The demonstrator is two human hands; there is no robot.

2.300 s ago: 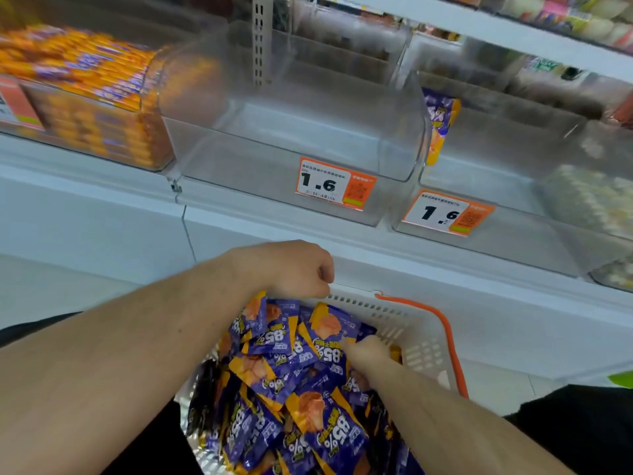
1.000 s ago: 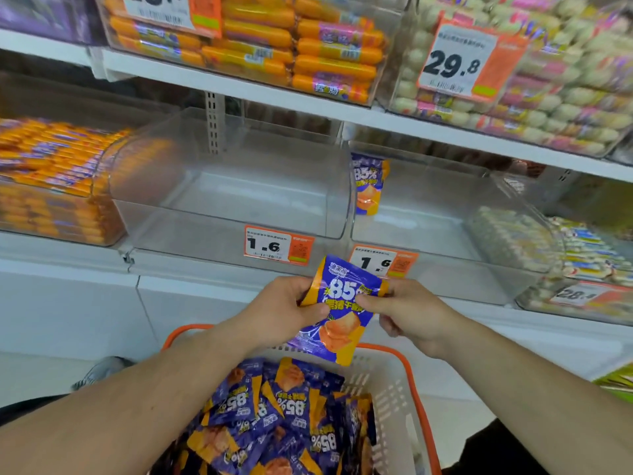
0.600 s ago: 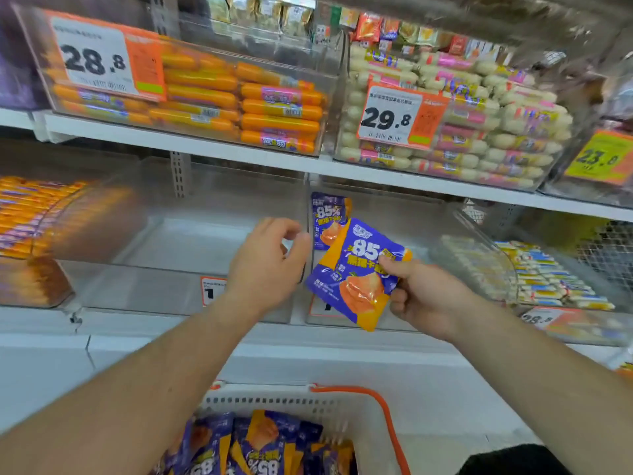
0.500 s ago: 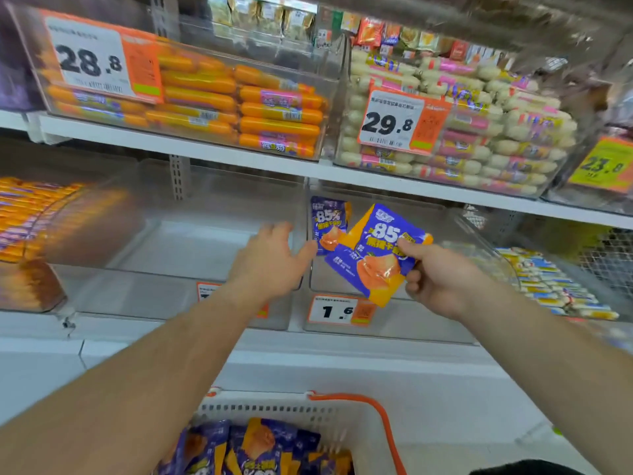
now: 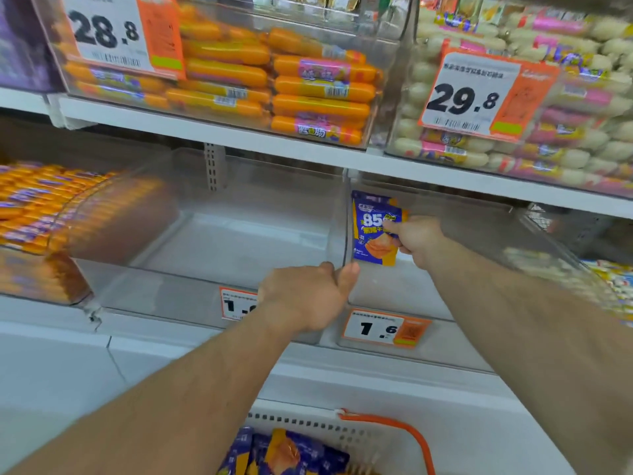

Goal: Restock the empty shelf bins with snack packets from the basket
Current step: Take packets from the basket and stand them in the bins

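Note:
My right hand (image 5: 416, 240) pinches a purple-and-orange snack packet (image 5: 371, 228) by its right edge. It holds the packet upright inside the right clear bin (image 5: 462, 269), against that bin's left wall. Whether another packet stands behind it I cannot tell. My left hand (image 5: 305, 298) grips the front right corner of the empty left clear bin (image 5: 205, 241), thumb on the wall between the two bins. At the bottom edge, the white basket (image 5: 342, 430) with an orange handle holds more of the same packets (image 5: 284, 454).
Both bins carry orange 1.6 price tags (image 5: 385, 329). The shelf above (image 5: 308, 149) holds bins of orange sausages (image 5: 308, 84) and pale pink-labelled sausages (image 5: 565, 97). More orange sticks (image 5: 34, 207) fill the bin at the left; pale packs (image 5: 609, 275) lie at the right.
My right hand carried the packet up from the basket and into the right bin. My left hand let go of the packet and moved to the left bin's corner.

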